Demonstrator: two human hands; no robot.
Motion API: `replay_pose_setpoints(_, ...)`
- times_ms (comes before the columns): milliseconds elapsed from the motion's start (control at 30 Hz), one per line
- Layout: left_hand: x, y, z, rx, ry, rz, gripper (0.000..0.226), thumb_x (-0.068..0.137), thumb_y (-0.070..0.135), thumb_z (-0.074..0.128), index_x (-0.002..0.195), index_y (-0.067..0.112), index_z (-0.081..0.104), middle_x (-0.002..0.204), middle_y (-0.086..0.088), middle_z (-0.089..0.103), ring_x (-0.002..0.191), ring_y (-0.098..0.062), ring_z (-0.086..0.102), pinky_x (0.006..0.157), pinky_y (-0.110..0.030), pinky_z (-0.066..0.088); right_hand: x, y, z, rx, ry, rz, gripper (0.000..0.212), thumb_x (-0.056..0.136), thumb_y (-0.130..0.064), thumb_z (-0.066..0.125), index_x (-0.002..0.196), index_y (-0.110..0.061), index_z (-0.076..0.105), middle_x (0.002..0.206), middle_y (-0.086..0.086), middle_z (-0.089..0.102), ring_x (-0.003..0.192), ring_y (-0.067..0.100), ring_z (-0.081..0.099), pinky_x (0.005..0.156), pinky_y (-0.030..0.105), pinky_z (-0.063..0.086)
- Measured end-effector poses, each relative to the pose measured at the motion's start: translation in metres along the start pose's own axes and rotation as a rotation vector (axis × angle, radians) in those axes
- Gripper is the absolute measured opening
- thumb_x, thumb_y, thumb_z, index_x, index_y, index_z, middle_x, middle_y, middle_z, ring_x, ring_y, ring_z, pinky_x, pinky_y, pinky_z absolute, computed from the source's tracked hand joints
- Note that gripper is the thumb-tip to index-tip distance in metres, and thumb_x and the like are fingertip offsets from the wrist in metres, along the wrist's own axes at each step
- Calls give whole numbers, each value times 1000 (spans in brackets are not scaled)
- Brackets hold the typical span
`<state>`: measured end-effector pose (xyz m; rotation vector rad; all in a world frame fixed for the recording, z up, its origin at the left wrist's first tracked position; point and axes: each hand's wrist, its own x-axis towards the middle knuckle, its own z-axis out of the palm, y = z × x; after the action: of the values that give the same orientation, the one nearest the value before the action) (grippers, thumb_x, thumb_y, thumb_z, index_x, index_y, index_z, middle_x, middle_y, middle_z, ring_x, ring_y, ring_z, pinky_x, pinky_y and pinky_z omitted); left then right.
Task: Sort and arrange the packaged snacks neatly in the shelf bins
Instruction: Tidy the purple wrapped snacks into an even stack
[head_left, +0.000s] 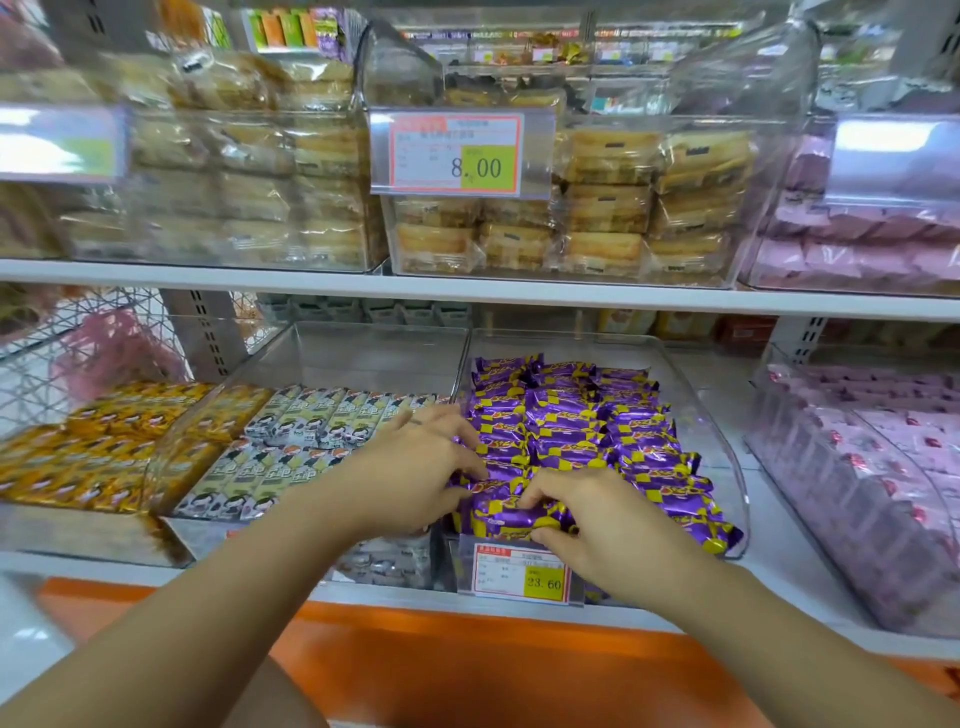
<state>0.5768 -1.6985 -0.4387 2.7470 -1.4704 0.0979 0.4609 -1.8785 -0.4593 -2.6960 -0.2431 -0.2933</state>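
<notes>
Two bare forearms reach in from the lower edge, over the orange shelf base (467, 670). A price tag marked 23.60 (519, 574) hangs on the front wall of a clear bin (730, 467) on the lower shelf.

The right hand (587, 525) is just above that tag. Its fingertips and thumb pinch one purple-and-yellow front pack (511, 519) at the bin's front edge. The left hand (415, 467) sits beside it at the bin's front left corner. Its fingers are bent, with the tips on the packs there; I cannot tell whether it grips one or only presses.

The purple-and-yellow snack packs (571, 426) fill the front and middle of this bin in overlapping rows. The rear of the bin shows bare floor.

Adjoining bins on the same shelf:
- Left: white-and-green packs (291, 441) lie in rows, with a few more below the left wrist.
- Further left: gold packs (104, 452) lie in rows.
- Right: pink packs (883, 467) lie in a separate clear bin, blurred.

The white upper shelf (467, 296) runs across behind. It carries clear bins of stacked, clear-wrapped pastry packs (608, 208). The middle bin bears a price tag marked 8.00 (457, 153). At the far right of that shelf are more pink wrapped packs (857, 244), out of focus.
</notes>
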Motion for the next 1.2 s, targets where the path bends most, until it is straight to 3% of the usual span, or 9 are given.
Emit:
replay_pose_setpoints(100,-6,-5,-13,-108,88,13,33,98,26,47,129,33,56,137,12,43,132,-10,32,107,-27,24,3,-2,6,-70,15,-49,22,91,-30,59,113,-28,62,110,-12,65,104,12,52,93,26,37)
replay_pose_setpoints(267,-10,2,-7,-182,128,24,38,91,38,40,121,32,63,126,12,53,124,-10,43,111,-42,23,4,-5,28,-46,166,-72,15,84,-30,61,95,-25,70,95,-11,62,90,7,52,95,28,38)
replay_pose_setpoints(367,-7,10,-1,-87,94,-35,33,98,34,42,129,34,56,133,14,46,132,-8,35,118,-45,7,3,-5,31,-139,79,-133,30,87,-38,44,91,-29,72,85,-14,57,84,2,48,101,32,36)
replay_pose_setpoints(433,-4,14,3,27,61,-53,38,100,32,38,138,32,45,145,10,36,141,-11,22,117,-42,-2,2,0,16,-128,71,-128,41,90,-43,32,104,-32,70,95,-16,62,91,0,51,111,31,20)
replay_pose_setpoints(500,-1,21,7,96,63,-60,45,101,25,37,146,26,33,154,3,23,145,-14,14,116,-35,-7,-2,10,0,-129,147,-74,46,91,-44,28,115,-33,65,109,-16,63,102,4,49,106,32,26)
replay_pose_setpoints(633,14,50,18,109,36,-32,47,103,19,30,148,7,23,157,-7,13,146,-19,3,118,-33,5,-7,31,-8,-335,-85,164,77,81,-59,-2,148,-30,25,155,-9,22,142,15,18,115,35,15)
replay_pose_setpoints(767,36,60,33,-122,-152,-204,58,104,31,21,150,1,3,159,-13,-3,147,-22,-6,120,-35,6,-3,36,-3,-382,-275,287,57,100,-50,14,150,-29,-2,158,-10,-7,145,12,-11,118,43,0)
replay_pose_setpoints(1067,23,68,25,-236,-342,-219,59,101,47,9,150,21,-12,157,-3,-21,143,-19,-22,118,-37,-11,-11,31,-16,-379,-304,246,47,98,-52,17,145,-48,13,158,-10,10,143,14,9,116,47,3)
replay_pose_setpoints(1200,37,74,14,-256,-192,-206,61,99,52,12,151,24,-7,158,3,-16,144,-14,-18,118,-38,-10,-18,40,-48,-442,-182,230,48,99,-47,10,143,-43,29,153,-17,24,142,7,15,116,42,-4)
